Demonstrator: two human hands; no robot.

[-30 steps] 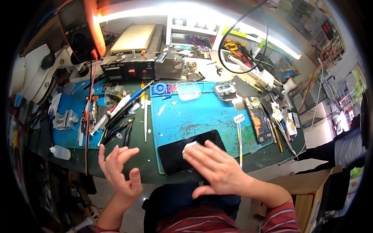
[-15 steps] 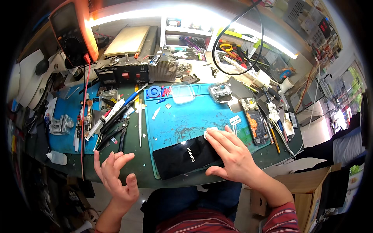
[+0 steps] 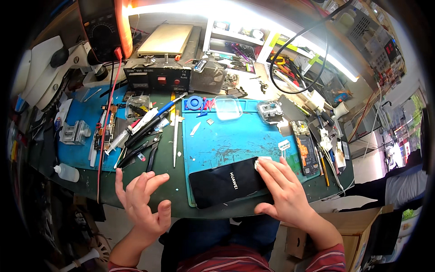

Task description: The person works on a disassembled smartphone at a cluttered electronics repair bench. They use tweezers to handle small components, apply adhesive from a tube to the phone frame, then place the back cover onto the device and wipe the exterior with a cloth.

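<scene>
A black smartphone (image 3: 217,187) lies face up at a slant on the front of the blue work mat (image 3: 217,140), with white lettering on its dark screen. Over its right end reaches my right hand (image 3: 284,190), fingers together and thumb out to the side. Under those fingertips is a crumpled white wipe (image 3: 259,162), pressed against the phone's far right edge. My left hand (image 3: 144,204) hovers in front of the table's edge, left of the phone, with fingers apart and nothing in it.
An opened phone (image 3: 304,147) lies on the mat's right side. Behind are a clear plastic box (image 3: 228,108) and a blue tape roll (image 3: 194,103). Pliers (image 3: 152,158), a syringe (image 3: 118,139) and a white bottle (image 3: 66,173) are at left. A red cable (image 3: 105,136) crosses there.
The whole view has shifted, so the bench appears further right. My right hand and the wipe have slid slightly right along the phone. The left hand keeps its spread pose.
</scene>
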